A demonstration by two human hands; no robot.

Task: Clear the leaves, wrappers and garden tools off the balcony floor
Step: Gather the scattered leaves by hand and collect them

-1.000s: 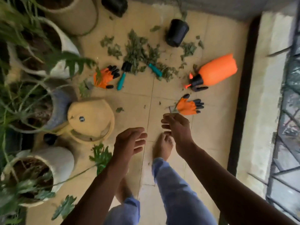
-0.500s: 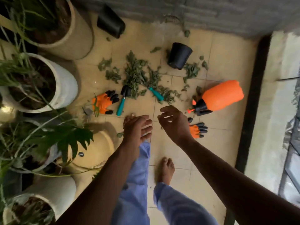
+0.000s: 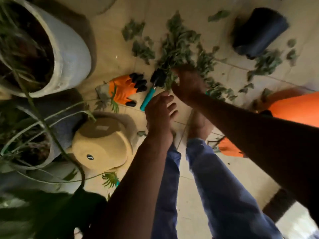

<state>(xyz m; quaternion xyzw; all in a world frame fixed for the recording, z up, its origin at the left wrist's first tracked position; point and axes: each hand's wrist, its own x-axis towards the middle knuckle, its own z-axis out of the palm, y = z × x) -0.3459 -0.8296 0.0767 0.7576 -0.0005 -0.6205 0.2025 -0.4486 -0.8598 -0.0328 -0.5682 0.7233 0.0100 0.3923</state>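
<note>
Wilted green leaves [image 3: 181, 45] lie scattered over the tan tiles. My right hand [image 3: 188, 83] reaches down into the near edge of this pile; motion blur hides whether its fingers grip any leaves. My left hand [image 3: 158, 114] hovers lower with fingers relaxed and holds nothing, just right of a teal-handled trowel [image 3: 148, 97] with a black head. An orange glove with black fingertips [image 3: 124, 90] lies left of the trowel. A second orange glove [image 3: 229, 149] shows partly under my right forearm. An orange sprayer [image 3: 296, 107] lies at the right edge.
A black plastic pot [image 3: 259, 31] lies on its side at the far right. A large white planter [image 3: 69, 54], a grey pot [image 3: 57, 121] and an upturned tan pot [image 3: 101, 145] crowd the left. My bare feet and blue trousers [image 3: 215, 187] stand behind the hands.
I have bent closer to the floor. My right hand moved forward from near the right glove into the leaf pile. My left hand followed toward the trowel.
</note>
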